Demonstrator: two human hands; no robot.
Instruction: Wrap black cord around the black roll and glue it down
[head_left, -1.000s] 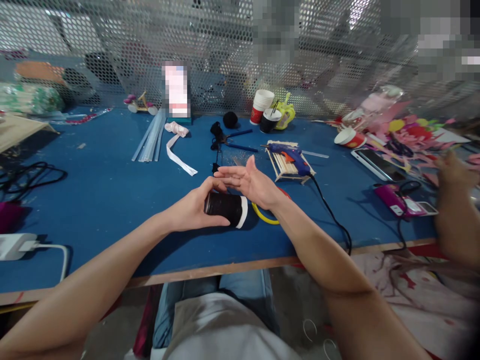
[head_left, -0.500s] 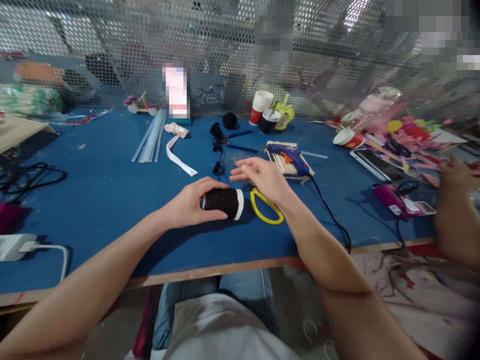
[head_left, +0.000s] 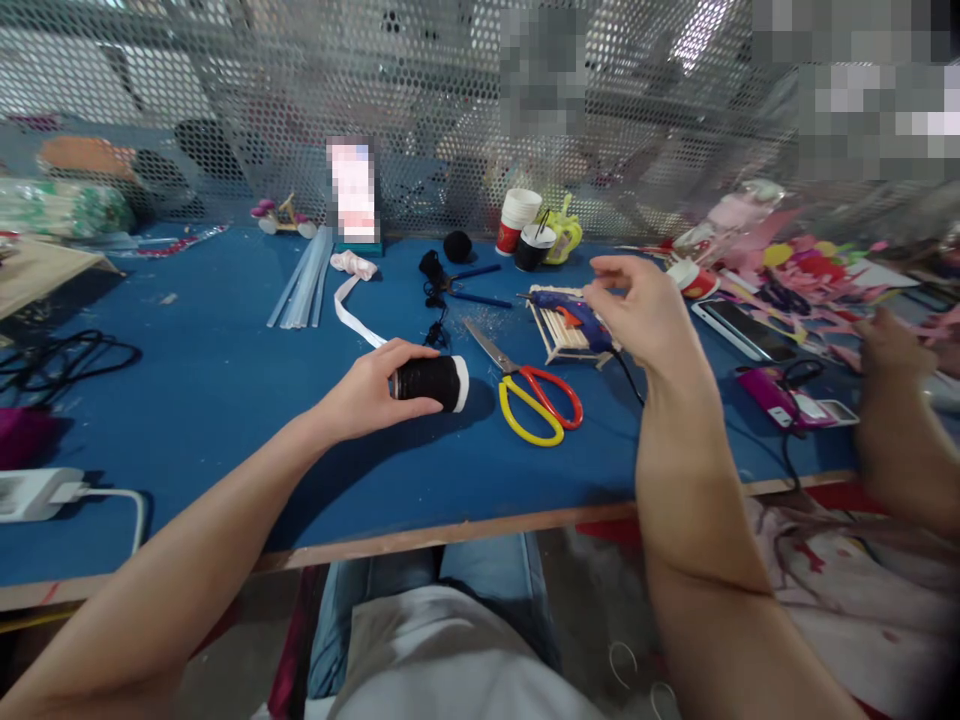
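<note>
Head view: left hand [head_left: 373, 390] curled firmly around black cylindrical cup-like piece with white end [head_left: 429, 383], piece on its side, white end pointing toward right hand's side. Right hand [head_left: 639, 305] half open, fingers bent, nothing seen in it, beside blue plastic glue gun with orange trigger [head_left: 589, 326]; contact can't tell. Glue gun on pale wooden-stick rack [head_left: 553, 328]. Steel scissors with red and yellow handles [head_left: 510, 368] between hands on blue worktop [head_left: 225, 385].
</note>
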